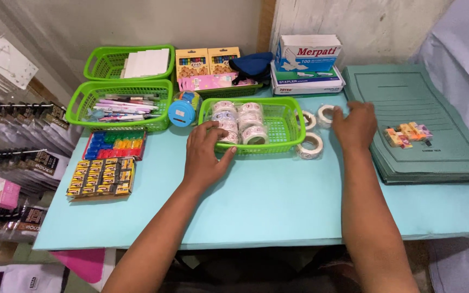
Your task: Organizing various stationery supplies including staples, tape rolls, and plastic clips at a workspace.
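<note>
A green plastic basket (pixel 286 127) stands mid-table with several rolls of tape (pixel 248 122) packed in its left half. My left hand (pixel 204 154) rests against the basket's front left corner, fingers touching the rim and a roll there. My right hand (pixel 355 126) lies flat on the table right of the basket, fingers spread, reaching toward a loose tape roll (pixel 327 115). Two more loose rolls (pixel 310 145) lie just outside the basket's right wall. Neither hand grips anything that I can see.
A stack of green folders (pixel 424 108) with small colourful erasers (pixel 407 135) lies at right. Behind are boxes (pixel 306 65), crayon packs (pixel 192 62) and two green baskets (pixel 118 100) with pens and paper. Trays of small coloured items (pixel 104 163) sit at left.
</note>
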